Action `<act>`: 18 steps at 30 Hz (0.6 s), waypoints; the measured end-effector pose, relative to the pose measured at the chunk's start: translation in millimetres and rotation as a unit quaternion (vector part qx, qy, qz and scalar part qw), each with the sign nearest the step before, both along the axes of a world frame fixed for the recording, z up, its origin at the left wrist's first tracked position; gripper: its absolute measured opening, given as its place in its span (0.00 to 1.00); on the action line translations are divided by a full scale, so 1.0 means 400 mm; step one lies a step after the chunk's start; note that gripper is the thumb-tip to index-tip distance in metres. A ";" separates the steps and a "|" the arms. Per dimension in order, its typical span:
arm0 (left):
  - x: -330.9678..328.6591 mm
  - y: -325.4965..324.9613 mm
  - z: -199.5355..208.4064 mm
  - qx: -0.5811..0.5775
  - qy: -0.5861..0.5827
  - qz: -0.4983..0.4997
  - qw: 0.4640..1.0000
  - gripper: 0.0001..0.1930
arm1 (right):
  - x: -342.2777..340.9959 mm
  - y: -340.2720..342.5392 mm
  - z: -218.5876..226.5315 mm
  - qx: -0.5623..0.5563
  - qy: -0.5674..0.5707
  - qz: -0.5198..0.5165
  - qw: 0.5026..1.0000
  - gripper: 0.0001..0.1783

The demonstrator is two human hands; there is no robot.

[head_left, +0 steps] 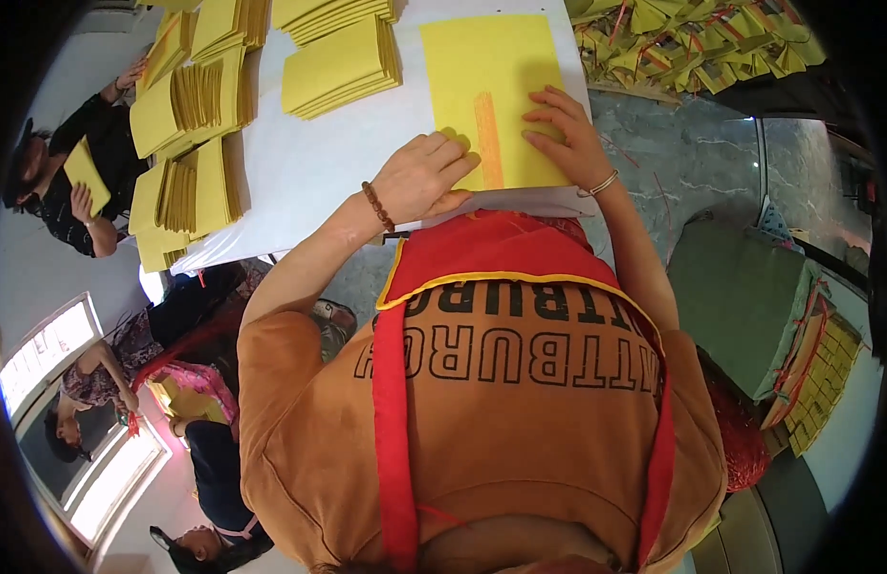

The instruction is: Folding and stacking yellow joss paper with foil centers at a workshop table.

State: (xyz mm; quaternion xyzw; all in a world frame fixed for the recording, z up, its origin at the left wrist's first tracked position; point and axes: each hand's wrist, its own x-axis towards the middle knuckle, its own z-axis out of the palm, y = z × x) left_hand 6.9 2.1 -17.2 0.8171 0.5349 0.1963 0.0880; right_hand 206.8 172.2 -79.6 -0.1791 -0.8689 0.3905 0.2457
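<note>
Paper [520,62], yellow and rectangular, lies at the near right end of a white table [300,172], directly in front of the wearer; from my distant post I cannot tell whether it is one sheet or several. An orange strip [488,139] runs lengthwise over its near half. On its near left corner I see the left hand [426,177], fingers bent under; whether they pinch the paper or only press, I cannot tell. The right hand [569,139] lies over the right edge, relaxed and gripping nothing, fingers spread. I make out a beaded bracelet [378,206] on the left wrist and a thin bangle [601,184] on the right. Further left on the table stand a yellow stack [340,67] and more yellow bundles [190,105]. Beyond the table's right side I see a heap of yellow folded pieces [692,43] with red ties. At far left, a co-worker [80,177] holds a yellow bundle.
</note>
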 end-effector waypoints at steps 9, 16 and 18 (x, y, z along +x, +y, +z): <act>-0.029 0.012 -0.021 -0.070 -0.178 0.051 0.980 0.07 | 0.016 0.022 0.012 -0.267 0.050 0.037 0.962 0.29; -0.025 0.024 0.005 -0.157 -0.224 0.113 0.955 0.08 | 0.019 0.024 0.004 -0.257 0.060 0.040 0.964 0.29; -0.017 0.023 0.007 -0.181 -0.256 0.159 0.936 0.08 | 0.017 0.023 0.005 -0.252 0.059 0.039 0.965 0.29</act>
